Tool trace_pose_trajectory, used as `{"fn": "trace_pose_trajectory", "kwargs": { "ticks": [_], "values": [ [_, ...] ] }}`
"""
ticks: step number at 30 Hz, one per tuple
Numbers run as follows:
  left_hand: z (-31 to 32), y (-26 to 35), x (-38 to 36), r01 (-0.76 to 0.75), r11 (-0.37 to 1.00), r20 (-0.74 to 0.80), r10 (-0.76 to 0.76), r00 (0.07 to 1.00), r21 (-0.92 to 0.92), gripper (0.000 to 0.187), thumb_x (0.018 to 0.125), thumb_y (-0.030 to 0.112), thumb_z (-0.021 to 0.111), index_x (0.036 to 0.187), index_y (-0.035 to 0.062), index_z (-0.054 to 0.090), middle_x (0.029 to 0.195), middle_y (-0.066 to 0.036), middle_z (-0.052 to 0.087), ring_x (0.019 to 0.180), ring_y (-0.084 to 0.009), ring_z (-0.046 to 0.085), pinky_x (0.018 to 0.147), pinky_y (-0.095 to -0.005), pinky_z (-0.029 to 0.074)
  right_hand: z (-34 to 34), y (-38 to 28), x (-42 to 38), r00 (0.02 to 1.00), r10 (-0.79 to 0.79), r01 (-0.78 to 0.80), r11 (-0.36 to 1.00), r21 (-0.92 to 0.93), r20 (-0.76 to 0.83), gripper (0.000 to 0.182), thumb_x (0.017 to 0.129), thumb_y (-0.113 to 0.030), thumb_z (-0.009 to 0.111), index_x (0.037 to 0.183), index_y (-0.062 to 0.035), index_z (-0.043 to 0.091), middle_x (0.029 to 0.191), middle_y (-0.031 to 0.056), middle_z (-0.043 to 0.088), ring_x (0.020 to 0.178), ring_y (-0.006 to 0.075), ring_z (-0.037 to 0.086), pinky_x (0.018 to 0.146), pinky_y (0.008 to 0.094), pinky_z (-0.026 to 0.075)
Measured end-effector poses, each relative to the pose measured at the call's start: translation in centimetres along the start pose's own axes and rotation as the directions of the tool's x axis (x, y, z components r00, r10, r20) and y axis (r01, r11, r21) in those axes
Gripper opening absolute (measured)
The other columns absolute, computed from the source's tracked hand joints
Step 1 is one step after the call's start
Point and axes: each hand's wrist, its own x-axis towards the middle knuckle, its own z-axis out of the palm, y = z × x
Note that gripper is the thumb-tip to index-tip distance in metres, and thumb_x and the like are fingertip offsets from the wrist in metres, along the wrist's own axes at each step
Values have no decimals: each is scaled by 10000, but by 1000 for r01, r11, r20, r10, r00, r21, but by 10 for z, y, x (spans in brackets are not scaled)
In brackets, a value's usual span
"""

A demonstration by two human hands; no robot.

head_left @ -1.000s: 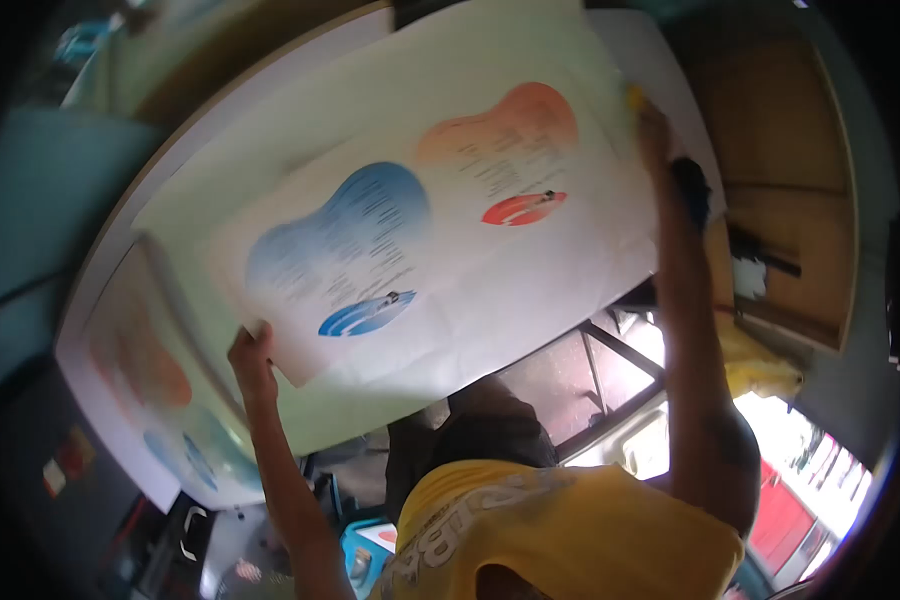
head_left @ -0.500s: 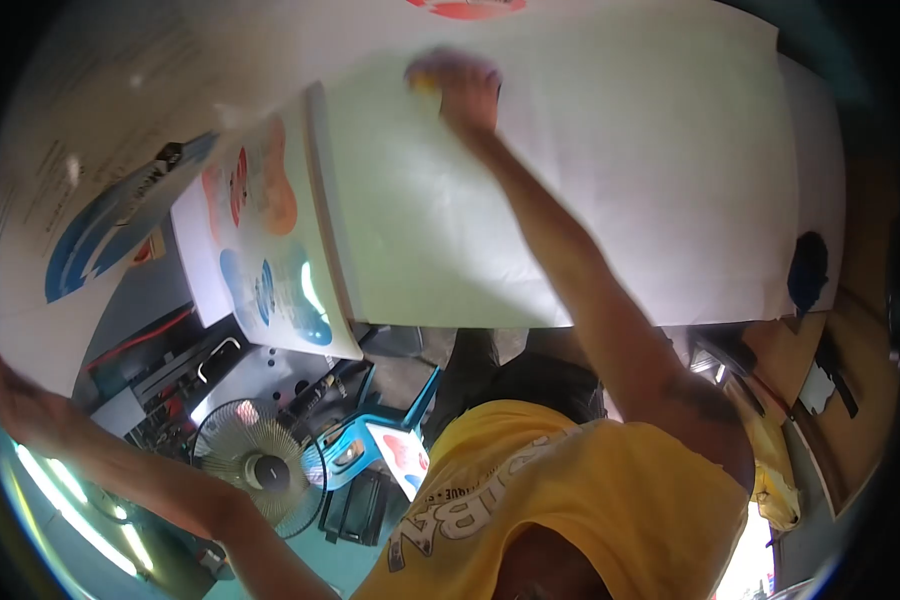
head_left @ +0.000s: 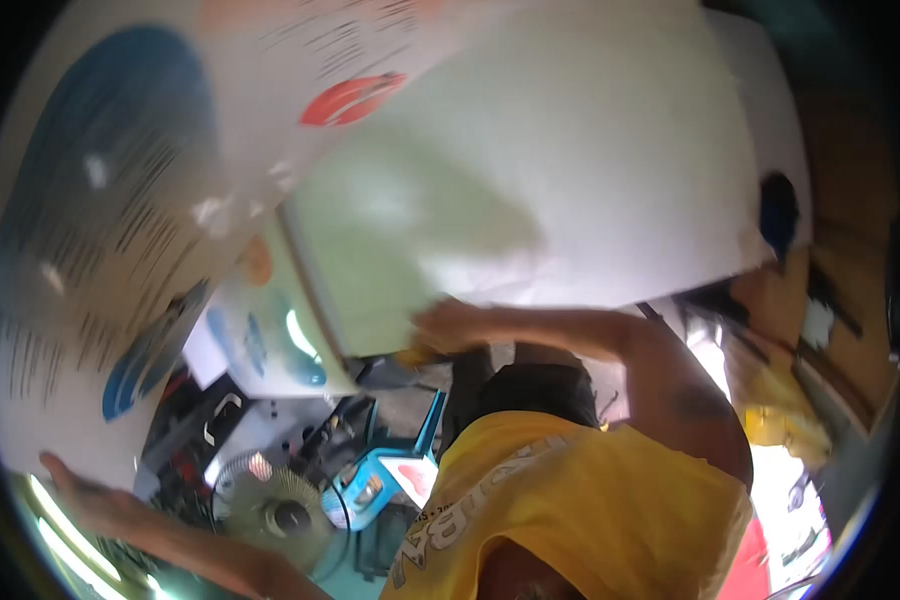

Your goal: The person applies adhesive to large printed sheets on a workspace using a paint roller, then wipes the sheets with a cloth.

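A large glossy printed sheet [head_left: 170, 330] with blue and red shapes and lines of text curls up across the left of the view. At its lower edge is my left hand [head_left: 85, 495], its thumb side showing and its other fingers partly hidden; it appears to grip the sheet. My right hand [head_left: 450, 326] is closed at the near edge of a pale, flat board [head_left: 630, 200]. A small yellow thing [head_left: 418, 356] shows under its fingers, too blurred to name. The sheet's far part lies over the board's upper left.
A second printed panel [head_left: 260, 335] hangs beside the board's left edge. Below are a fan [head_left: 280, 515], a blue chair-like frame [head_left: 370, 485] and dark equipment. A dark blue item [head_left: 778, 210] lies at the board's right end, beside brown panels [head_left: 850, 300].
My right hand has come from the board's far side to its near edge. The printed sheet now covers more of the upper left, and my left hand appears lower and farther right.
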Motion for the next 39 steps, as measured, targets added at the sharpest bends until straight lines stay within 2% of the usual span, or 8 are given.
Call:
{"fn": "trace_pose_trajectory", "kwargs": {
  "ticks": [3,6,12,20,25,33,38,39],
  "values": [
    [16,-14,-14,-43,996,65,38,997,76,578,1028,357,663,1378,-93,573,1375,-185,598,1198,-295,576,1067,-392,445,-105,15,48,661,-167,6,976,-218,-731,379,880,-131,627,1214,-283,721,1042,84,622,942,292,666,716,434,558],
    [20,-32,-7,-110,992,131,102,986,54,513,1041,329,640,1328,-96,620,1359,-190,615,1224,-315,583,1082,-411,450,-117,62,125,716,-106,-150,942,-300,-690,272,904,-160,609,1126,-256,732,1112,49,645,1115,265,622,884,484,524],
    [45,-13,-17,-258,966,171,258,951,-19,355,971,166,686,1158,-134,647,1128,-241,661,1027,-299,611,978,-449,472,-150,212,51,153,-10,-405,912,-72,-988,254,947,-237,572,1097,-294,768,1204,12,725,1217,289,622,1075,567,393],
    [38,15,-51,-242,961,138,260,956,-132,268,926,103,698,1114,-88,695,1060,-200,680,950,-255,607,910,-451,475,0,201,-434,-435,213,-738,473,482,-875,298,951,-178,543,1165,-199,749,1184,80,723,1220,302,622,1028,473,478],
    [-4,-43,-48,-176,969,203,211,956,-175,349,983,197,676,1209,-69,679,1198,-234,665,1052,-290,631,978,-471,485,235,92,-507,-906,400,-217,-161,963,-137,408,992,-419,523,1226,-164,738,960,195,749,1001,382,726,876,508,544],
    [15,-25,-65,-512,811,199,572,796,-282,504,1050,351,618,1327,-70,641,1323,-277,611,1219,-311,618,1061,-457,494,145,93,-429,-107,455,-958,192,215,-884,291,1008,-361,597,970,-85,679,784,146,679,740,303,709,648,438,547],
    [23,-70,-81,-229,902,167,178,970,367,607,1058,461,542,1260,-105,627,1101,-231,699,1030,-321,677,948,-454,523,92,37,-413,-401,629,-254,623,740,-666,382,1001,-386,645,1091,-19,699,829,98,684,762,147,613,684,333,482],
    [24,-154,-58,-833,530,475,698,536,161,571,1072,425,508,1262,-103,613,1171,-248,658,1099,-336,638,981,-459,497,92,22,-408,-433,649,-228,593,772,-626,393,1001,-391,649,1106,-16,697,849,97,691,777,148,622,699,329,488]
  ]
}}
